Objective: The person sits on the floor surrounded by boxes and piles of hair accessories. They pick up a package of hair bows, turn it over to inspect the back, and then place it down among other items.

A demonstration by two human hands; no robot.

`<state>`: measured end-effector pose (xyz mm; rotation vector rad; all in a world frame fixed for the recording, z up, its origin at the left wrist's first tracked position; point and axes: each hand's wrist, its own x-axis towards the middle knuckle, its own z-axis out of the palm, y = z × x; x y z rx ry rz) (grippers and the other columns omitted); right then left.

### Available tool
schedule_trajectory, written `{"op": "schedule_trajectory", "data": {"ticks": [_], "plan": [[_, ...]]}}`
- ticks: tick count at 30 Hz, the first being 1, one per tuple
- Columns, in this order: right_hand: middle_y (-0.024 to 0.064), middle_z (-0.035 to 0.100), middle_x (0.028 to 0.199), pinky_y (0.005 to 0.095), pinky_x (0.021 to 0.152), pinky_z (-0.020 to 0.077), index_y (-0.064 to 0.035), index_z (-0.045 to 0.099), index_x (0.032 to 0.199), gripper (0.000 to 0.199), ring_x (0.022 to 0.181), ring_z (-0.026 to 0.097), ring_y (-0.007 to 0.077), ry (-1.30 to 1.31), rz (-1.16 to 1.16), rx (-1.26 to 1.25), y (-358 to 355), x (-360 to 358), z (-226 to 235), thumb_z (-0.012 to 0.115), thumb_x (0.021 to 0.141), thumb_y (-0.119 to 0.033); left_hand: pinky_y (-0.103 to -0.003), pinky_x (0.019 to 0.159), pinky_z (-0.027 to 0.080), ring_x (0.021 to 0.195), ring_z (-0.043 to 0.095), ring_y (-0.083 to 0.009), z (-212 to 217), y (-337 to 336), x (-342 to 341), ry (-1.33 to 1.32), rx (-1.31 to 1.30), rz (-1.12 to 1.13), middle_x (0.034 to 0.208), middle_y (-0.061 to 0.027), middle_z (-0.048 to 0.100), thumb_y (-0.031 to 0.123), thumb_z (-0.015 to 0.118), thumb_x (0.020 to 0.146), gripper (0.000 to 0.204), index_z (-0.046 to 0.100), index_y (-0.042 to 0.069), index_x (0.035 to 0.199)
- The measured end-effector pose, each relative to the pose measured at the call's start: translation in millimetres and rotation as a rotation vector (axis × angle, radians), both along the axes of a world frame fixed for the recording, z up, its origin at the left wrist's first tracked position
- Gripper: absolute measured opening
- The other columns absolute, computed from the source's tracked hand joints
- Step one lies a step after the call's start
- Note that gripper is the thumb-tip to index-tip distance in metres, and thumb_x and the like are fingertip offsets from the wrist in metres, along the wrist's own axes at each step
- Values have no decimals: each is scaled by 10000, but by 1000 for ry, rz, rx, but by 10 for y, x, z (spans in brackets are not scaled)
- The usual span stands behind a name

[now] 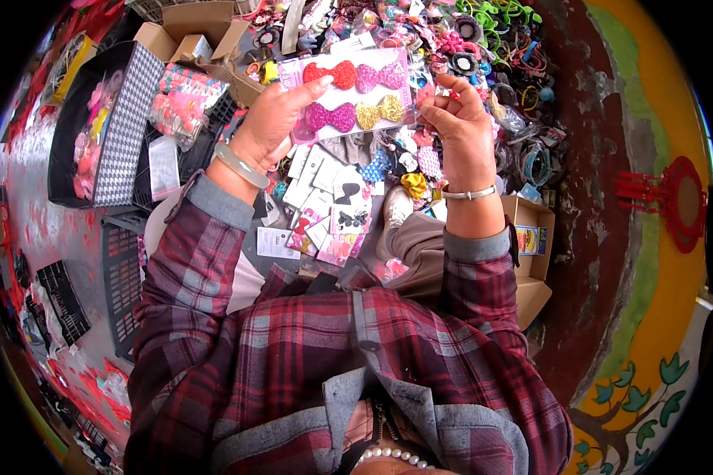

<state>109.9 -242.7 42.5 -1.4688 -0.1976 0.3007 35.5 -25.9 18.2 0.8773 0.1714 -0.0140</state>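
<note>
A flat clear-plastic pack of glitter hair bows point(347, 99) is raised in front of me, showing red, pink, purple and gold bows on a pale card with a pink border. My left hand point(265, 123) grips its left end, thumb lying across the front near the red bow. At the opposite end, my right hand point(461, 119) is closed with thumb and fingers at the plastic edge. Exactly what those fingertips pinch is partly hidden. Below the pack lie several bow and butterfly cards point(348, 218) among white-backed cards point(313, 170).
A big heap of hair ties and headbands point(515, 63) spreads beyond my hands. To the left stand a houndstooth-sided box point(123, 131), a grey plastic crate point(123, 285) and an open cardboard box point(162, 39). Another cardboard box point(535, 273) sits by the painted wall point(665, 103) at right.
</note>
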Motion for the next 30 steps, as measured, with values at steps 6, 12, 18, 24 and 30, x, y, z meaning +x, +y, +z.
{"op": "schedule_trajectory", "data": {"ticks": [6, 12, 18, 24, 30], "plan": [[90, 617, 832, 231, 682, 455, 27, 448, 1125, 400, 741, 580, 132, 45, 36, 124, -49, 22, 34, 571, 748, 78, -313, 794, 504, 910, 602, -173, 26, -6, -5, 0, -35, 15, 1030, -99, 602, 88, 560, 846, 269, 539, -19, 1092], [99, 624, 873, 239, 727, 451, 25, 465, 1119, 373, 785, 580, 144, 252, 111, 240, -135, 74, 89, 545, 760, 85, -328, 805, 505, 921, 600, -183, -7, 12, 6, 12, -55, 15, 1042, -102, 598, 80, 540, 856, 274, 524, -16, 1112], [79, 617, 875, 241, 732, 458, 12, 526, 1062, 308, 775, 578, 141, 235, 126, 237, -194, 115, 77, 554, 763, 77, -307, 793, 495, 895, 601, -165, 13, 19, 24, 24, -170, -31, 1002, -82, 612, 84, 571, 839, 234, 564, -2, 1057], [51, 623, 842, 220, 700, 459, 37, 609, 909, 142, 768, 573, 94, -242, -232, -143, -183, 103, 69, 571, 773, 53, -314, 807, 491, 907, 600, -177, -36, 23, 51, 16, -146, 5, 1013, -87, 609, 98, 567, 845, 246, 558, -6, 1068], [157, 606, 1011, 317, 748, 475, -9, 573, 1058, 269, 870, 601, 264, -963, -268, -454, 210, -272, 89, 551, 790, 2, -329, 842, 475, 939, 589, -190, -81, -56, 67, -8, -142, 47, 1050, -101, 594, 121, 557, 856, 279, 535, -21, 1096]]}}
